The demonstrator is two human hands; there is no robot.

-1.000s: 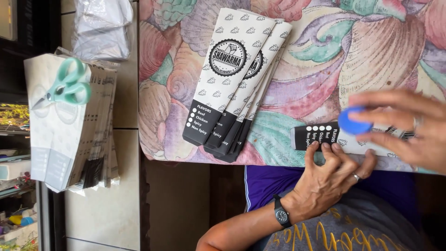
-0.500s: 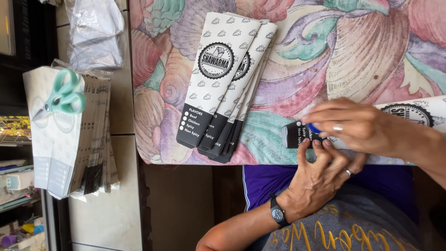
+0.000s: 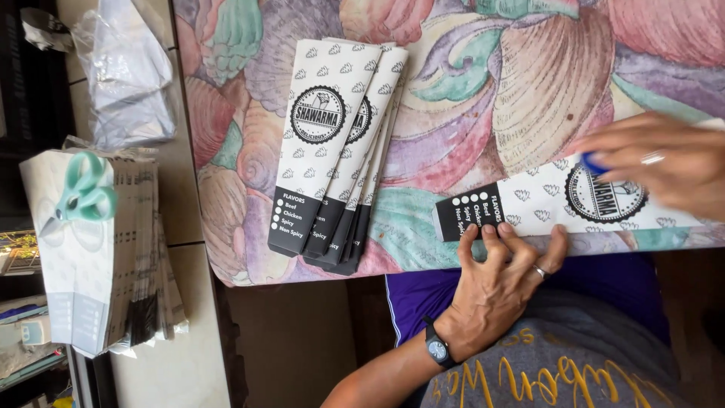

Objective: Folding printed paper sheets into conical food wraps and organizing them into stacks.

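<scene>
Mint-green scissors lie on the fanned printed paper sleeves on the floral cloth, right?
No. The mint-green-handled scissors lie on the separate pile of white paper bags at far left, off the floral cloth, per the head view.

I have a long white paper sleeve [image 3: 563,205] with small grey shapes, a round black stamp and a black end with white dots. It lies flat on the flowery cloth, near the edge by me. A small blue round thing [image 3: 594,162] sits on it, by the stamp. I cannot tell what it is.
</scene>
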